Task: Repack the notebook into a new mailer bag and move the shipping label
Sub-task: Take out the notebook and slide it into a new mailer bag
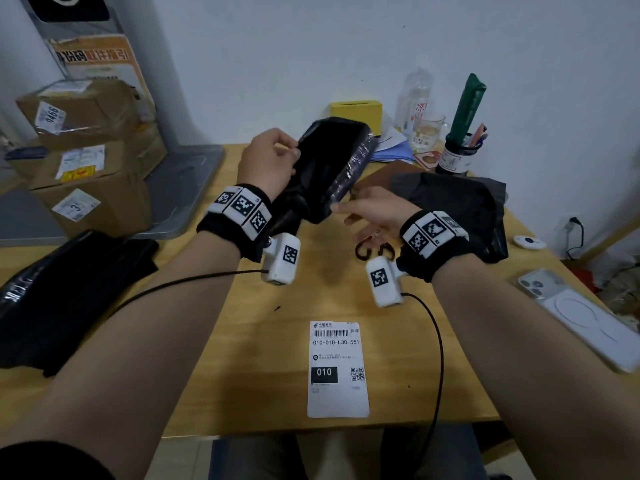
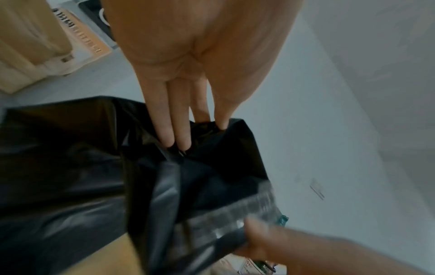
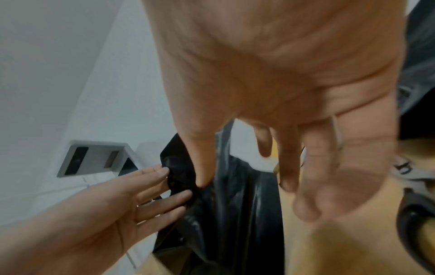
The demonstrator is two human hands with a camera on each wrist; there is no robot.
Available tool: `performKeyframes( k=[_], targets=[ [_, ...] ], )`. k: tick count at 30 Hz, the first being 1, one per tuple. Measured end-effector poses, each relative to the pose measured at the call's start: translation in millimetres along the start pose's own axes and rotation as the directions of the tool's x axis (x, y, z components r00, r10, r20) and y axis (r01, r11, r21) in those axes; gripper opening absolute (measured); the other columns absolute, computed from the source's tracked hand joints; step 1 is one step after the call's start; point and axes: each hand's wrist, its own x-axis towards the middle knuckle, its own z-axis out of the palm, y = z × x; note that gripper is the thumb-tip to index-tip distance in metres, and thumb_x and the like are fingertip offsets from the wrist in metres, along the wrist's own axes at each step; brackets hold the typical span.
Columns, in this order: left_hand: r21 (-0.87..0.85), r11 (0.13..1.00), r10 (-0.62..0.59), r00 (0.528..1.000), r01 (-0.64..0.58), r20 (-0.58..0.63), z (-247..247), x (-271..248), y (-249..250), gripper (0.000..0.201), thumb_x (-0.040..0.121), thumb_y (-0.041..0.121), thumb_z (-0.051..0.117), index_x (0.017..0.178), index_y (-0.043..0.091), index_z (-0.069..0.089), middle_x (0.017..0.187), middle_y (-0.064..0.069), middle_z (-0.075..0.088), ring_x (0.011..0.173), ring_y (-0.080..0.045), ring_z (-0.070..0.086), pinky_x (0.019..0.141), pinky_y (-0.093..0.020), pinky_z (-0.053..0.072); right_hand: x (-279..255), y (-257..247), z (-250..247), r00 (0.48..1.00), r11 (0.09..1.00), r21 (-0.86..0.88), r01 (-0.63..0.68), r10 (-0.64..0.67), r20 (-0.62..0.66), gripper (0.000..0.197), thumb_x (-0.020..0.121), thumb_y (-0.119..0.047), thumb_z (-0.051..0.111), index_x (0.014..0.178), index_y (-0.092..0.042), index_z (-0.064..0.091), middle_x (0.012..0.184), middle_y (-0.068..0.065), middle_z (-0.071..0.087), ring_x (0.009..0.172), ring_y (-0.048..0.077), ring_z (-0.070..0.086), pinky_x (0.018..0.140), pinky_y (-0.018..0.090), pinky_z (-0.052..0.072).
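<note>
A black mailer bag [image 1: 329, 168] hangs open-mouthed above the wooden table [image 1: 277, 341], with a shiny adhesive strip [image 2: 235, 210] along one lip. My left hand [image 1: 289, 155] pinches the near lip of the mouth, fingertips [image 2: 175, 141] tucked over the edge. My right hand [image 1: 349, 211] pinches the strip lip at its lower corner between thumb and forefinger. The white shipping label [image 1: 337, 368] lies flat on the table in front of me. A brown flat cover [image 1: 381, 174], possibly the notebook, shows partly under a crumpled grey mailer [image 1: 457, 209].
Scissors [image 1: 374, 249] lie under my right wrist. A pile of black bags [image 1: 69, 289] sits at the left, cardboard boxes [image 1: 86, 150] behind it. A phone [image 1: 581, 317] lies at the right edge. A yellow box [image 1: 356, 112], bottle, glass and pen cup stand along the wall.
</note>
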Motion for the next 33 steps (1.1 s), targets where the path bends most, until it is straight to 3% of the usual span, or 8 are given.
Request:
performKeyframes(
  k=[4, 9, 12, 16, 19, 24, 29, 33],
  targets=[
    [0.140, 0.976, 0.164, 0.986, -0.168, 0.037, -0.5, 2.6, 1.8, 0.010, 0.087, 0.022, 0.067, 0.081, 0.029, 0.067, 0.086, 0.010, 0.071, 0.088, -0.008, 0.068, 0.089, -0.036, 0.055, 6.0, 0.6, -2.0, 0.976, 0.922, 0.359, 0.144, -0.073, -0.205, 0.086, 0.081, -0.046, 0.082, 0.142, -0.027, 0.023, 0.131, 0.008, 0.055, 0.101, 0.030, 0.070, 0.066, 0.043, 0.063],
    [0.169, 0.962, 0.210, 0.977, -0.214, 0.045, -3.1, -4.0, -3.3, 0.005, 0.090, 0.020, 0.065, 0.088, 0.023, 0.070, 0.093, 0.011, 0.071, 0.093, -0.005, 0.066, 0.090, -0.030, 0.053, 13.9, 8.4, -4.9, 0.912, 0.878, 0.417, 0.234, -0.050, -0.407, 0.075, 0.083, -0.037, 0.080, 0.135, -0.029, 0.027, 0.123, 0.009, 0.058, 0.099, 0.027, 0.070, 0.070, 0.042, 0.063],
    [0.259, 0.961, 0.091, 0.995, -0.096, 0.033, -1.3, -8.1, -15.2, 0.003, 0.085, 0.025, 0.069, 0.083, 0.027, 0.071, 0.091, 0.009, 0.073, 0.092, -0.012, 0.068, 0.090, -0.032, 0.054, 14.5, 13.2, -0.3, 0.967, 0.912, 0.395, 0.107, -0.003, -0.257, 0.070, 0.087, -0.024, 0.077, 0.135, -0.029, 0.026, 0.121, 0.011, 0.061, 0.094, 0.033, 0.074, 0.074, 0.047, 0.063],
    [0.413, 0.907, -0.177, 0.966, 0.085, 0.190, 1.7, -21.7, -36.5, 0.005, 0.085, 0.025, 0.072, 0.082, 0.029, 0.074, 0.093, 0.006, 0.073, 0.095, -0.017, 0.067, 0.091, -0.035, 0.054, 12.5, 16.6, 8.3, 0.984, 0.985, 0.171, 0.007, 0.024, -0.176, 0.052, 0.093, -0.023, 0.072, 0.135, -0.018, 0.042, 0.134, 0.008, 0.048, 0.119, 0.031, 0.054, 0.090, 0.045, 0.053],
    [0.476, 0.862, -0.348, 0.887, 0.175, 0.303, 2.5, -33.9, -46.1, 0.013, 0.088, 0.023, 0.072, 0.098, 0.016, 0.078, 0.093, -0.004, 0.073, 0.080, -0.018, 0.065, 0.066, -0.028, 0.052, 16.6, 16.3, 11.9, 0.990, 0.995, 0.095, -0.029, 0.042, -0.138, 0.035, 0.095, -0.024, 0.070, 0.127, -0.010, 0.061, 0.142, 0.014, 0.051, 0.131, 0.035, 0.049, 0.101, 0.044, 0.046],
    [0.303, 0.879, -0.452, 0.846, 0.368, 0.284, 1.2, -39.5, -51.1, 0.020, 0.096, 0.017, 0.058, 0.113, 0.012, 0.066, 0.110, -0.005, 0.067, 0.075, -0.021, 0.074, 0.061, -0.030, 0.056, 17.6, 13.2, 17.8, 0.993, 0.998, 0.006, -0.070, 0.070, -0.098, 0.033, 0.091, -0.033, 0.071, 0.106, -0.006, 0.060, 0.080, 0.007, 0.057, 0.075, 0.027, 0.058, 0.095, 0.052, 0.055],
    [0.060, 0.995, -0.087, 0.995, 0.085, 0.043, -2.9, -27.1, -42.5, 0.014, 0.093, 0.016, 0.061, 0.084, 0.027, 0.059, 0.098, 0.002, 0.069, 0.098, -0.019, 0.067, 0.088, -0.033, 0.054, 16.4, -7.3, 19.6, 0.953, 0.972, 0.108, 0.211, -0.180, -0.243, 0.048, 0.094, -0.026, 0.066, 0.138, -0.006, 0.061, 0.138, 0.011, 0.062, 0.129, 0.029, 0.055, 0.113, 0.049, 0.041],
    [-0.197, 0.942, 0.249, 0.959, -0.272, -0.135, -11.3, -26.1, -29.4, 0.021, 0.090, 0.013, 0.062, 0.084, 0.032, 0.061, 0.112, 0.014, 0.070, 0.114, -0.005, 0.063, 0.103, -0.033, 0.049, 1.1, -22.5, 18.5, 0.799, 0.797, 0.262, 0.545, -0.398, -0.451, 0.047, 0.099, -0.001, 0.048, 0.144, -0.010, 0.055, 0.146, -0.012, 0.048, 0.143, 0.010, 0.038, 0.121, 0.031, 0.030]
  ],
)
